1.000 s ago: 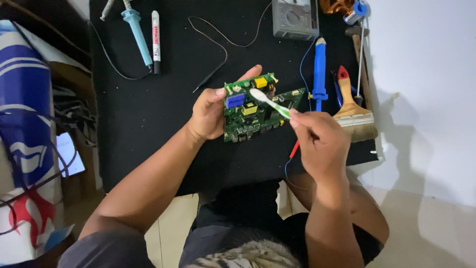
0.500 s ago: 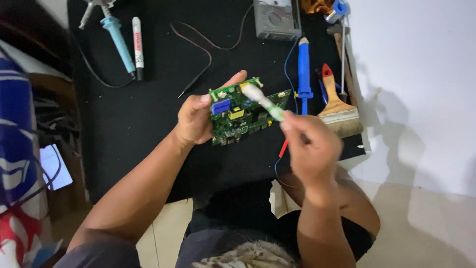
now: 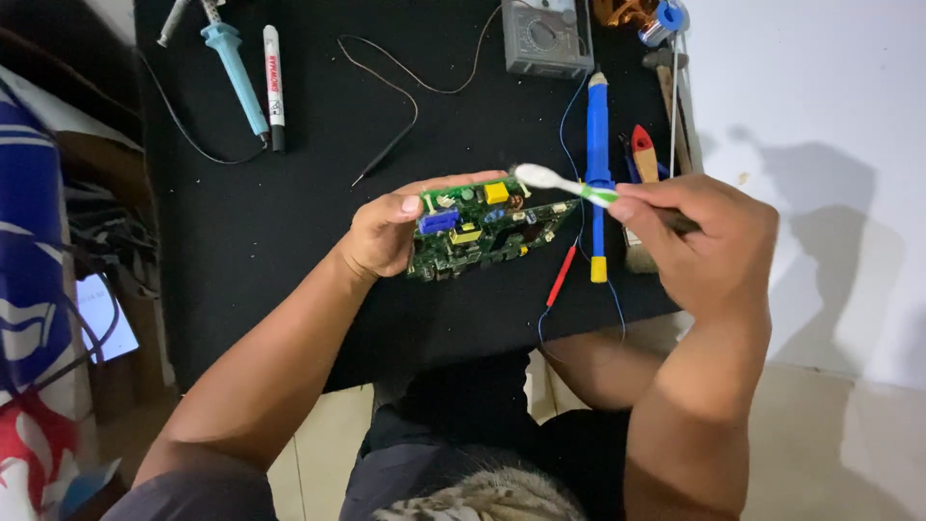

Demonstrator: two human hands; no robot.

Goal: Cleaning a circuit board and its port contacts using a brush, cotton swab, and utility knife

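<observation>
The left hand (image 3: 381, 241) is gripping one green circuit board (image 3: 482, 229) above the black mat (image 3: 289, 241), while the right hand (image 3: 709, 236) is closing around one toothbrush (image 3: 564, 183) touching the board's top edge, beside a white wall (image 3: 820, 96).

The right hand (image 3: 709, 246) is covering most of the toothbrush (image 3: 569, 185) handle, and it is hiding the bristles of the paintbrush (image 3: 643, 159) lying behind it. The left hand (image 3: 386, 232) is covering the near edge of the green circuit board (image 3: 482, 227), whose small components are showing too small to identify. The top edge is cutting off the multimeter (image 3: 545, 37), the teal soldering iron (image 3: 231, 63) and the solder spool (image 3: 666, 17). The left edge is cropping the lit phone screen (image 3: 101, 318). The bottom edge is cutting off both forearms.
</observation>
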